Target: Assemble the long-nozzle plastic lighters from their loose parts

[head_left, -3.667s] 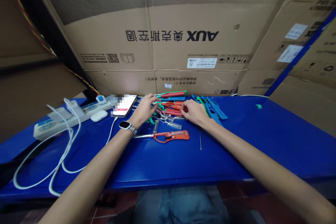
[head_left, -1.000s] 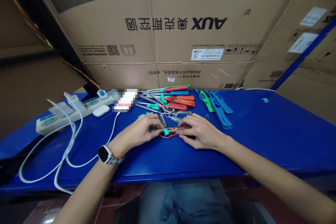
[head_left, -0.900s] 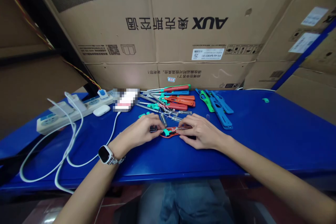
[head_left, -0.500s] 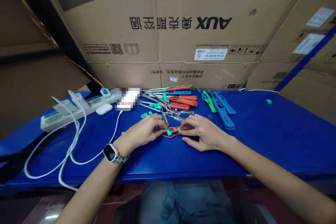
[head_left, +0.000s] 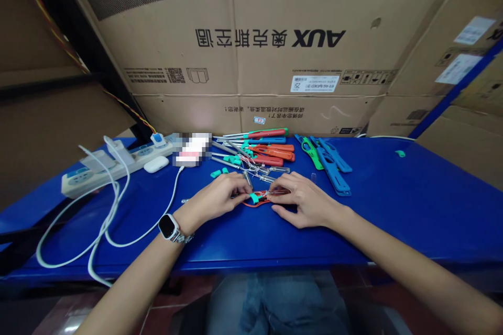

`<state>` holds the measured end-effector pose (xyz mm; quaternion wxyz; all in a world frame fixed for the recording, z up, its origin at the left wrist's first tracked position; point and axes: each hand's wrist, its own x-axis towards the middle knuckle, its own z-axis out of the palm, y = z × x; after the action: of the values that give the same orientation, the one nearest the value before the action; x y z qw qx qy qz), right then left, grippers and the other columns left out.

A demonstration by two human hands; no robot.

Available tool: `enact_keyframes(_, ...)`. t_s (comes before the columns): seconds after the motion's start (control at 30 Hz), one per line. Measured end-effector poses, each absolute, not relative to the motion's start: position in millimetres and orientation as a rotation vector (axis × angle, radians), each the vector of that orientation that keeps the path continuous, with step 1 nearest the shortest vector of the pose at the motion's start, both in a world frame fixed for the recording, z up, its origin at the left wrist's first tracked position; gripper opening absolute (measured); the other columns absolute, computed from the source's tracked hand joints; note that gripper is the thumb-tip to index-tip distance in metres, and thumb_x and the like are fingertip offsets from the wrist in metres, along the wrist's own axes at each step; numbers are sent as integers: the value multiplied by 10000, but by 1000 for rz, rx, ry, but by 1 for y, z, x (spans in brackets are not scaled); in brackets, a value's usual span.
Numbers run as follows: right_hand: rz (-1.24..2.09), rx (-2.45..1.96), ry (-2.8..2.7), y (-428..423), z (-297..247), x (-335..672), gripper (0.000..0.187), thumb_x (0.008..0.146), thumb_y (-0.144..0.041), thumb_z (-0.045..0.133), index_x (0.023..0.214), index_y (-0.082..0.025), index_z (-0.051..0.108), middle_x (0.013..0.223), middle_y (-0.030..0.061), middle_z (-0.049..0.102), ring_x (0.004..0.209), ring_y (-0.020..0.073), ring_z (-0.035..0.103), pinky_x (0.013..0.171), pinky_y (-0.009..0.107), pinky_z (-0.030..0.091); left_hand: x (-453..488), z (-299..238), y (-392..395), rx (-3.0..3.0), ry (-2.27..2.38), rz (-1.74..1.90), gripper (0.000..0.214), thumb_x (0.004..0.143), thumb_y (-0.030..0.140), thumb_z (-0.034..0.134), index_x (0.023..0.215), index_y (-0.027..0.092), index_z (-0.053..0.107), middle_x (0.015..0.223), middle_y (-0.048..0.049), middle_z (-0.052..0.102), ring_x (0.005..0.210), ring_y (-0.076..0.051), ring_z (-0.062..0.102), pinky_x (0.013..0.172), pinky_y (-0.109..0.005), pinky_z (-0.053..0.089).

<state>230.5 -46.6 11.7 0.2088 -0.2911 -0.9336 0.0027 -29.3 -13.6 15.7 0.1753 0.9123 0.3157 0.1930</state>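
Observation:
My left hand [head_left: 217,200], with a watch [head_left: 168,225] on the wrist, pinches the metal shaft end of a small red tester screwdriver [head_left: 260,199] lying on the blue table [head_left: 412,204]. My right hand [head_left: 304,200] pinches the other end of the same tool. A small teal clip sits on its middle. Behind my hands lies a pile of screwdrivers [head_left: 263,149] with red, green and blue handles, plus loose clear tubes and metal shafts.
Blue and green plastic handles [head_left: 328,159] lie right of the pile. A phone [head_left: 191,148], white earbud case [head_left: 156,164] and power strip [head_left: 113,163] with white cables [head_left: 98,230] sit at left. Cardboard boxes [head_left: 255,47] wall the back. A teal cap [head_left: 400,153] lies far right.
Since 3.7 s ago both hands left the pile and came nearer, onto the red tester screwdriver. In the last second they barely moved; only the view shifted slightly.

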Motion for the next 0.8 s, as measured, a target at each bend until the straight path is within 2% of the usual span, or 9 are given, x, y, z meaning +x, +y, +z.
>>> enact_keyframes(0.17,3,-947,-2418,-48,13,213,186,907,-301,584,962,-194,725,1138,116,601,1032,233,565,863,383,441,-30,13,-12,2595,894,549,93,926,197,579,903,188,669,877,-23,682,811,-159,610,758,-287,449)
enact_keyframes(0.3,101,-1118,-2349,-45,13,190,199,853,-334,633,983,-184,621,1007,76,621,835,187,579,740,320,453,-29,13,-12,2588,880,576,81,909,188,593,874,183,665,869,-26,691,830,-167,620,751,-288,458)
enact_keyframes(0.43,196,-1230,-2376,-44,12,175,140,828,-276,635,933,-212,569,906,22,654,828,181,594,663,285,396,-29,12,-10,2564,899,591,70,898,197,606,855,181,658,829,-22,697,813,-170,627,745,-292,460)
enact_keyframes(0.6,166,-1305,-2324,-49,11,168,115,800,-236,626,906,-213,587,915,28,676,821,182,603,612,272,351,-28,11,-10,2528,919,581,42,892,196,622,865,177,648,791,-9,678,769,-157,618,720,-273,453)
enact_keyframes(0.8,172,-1333,-2287,-49,5,167,132,797,-206,601,922,-217,641,944,24,684,826,176,629,625,265,381,-37,13,-13,2566,927,626,71,894,255,643,888,184,641,842,-15,632,769,-151,574,725,-269,443)
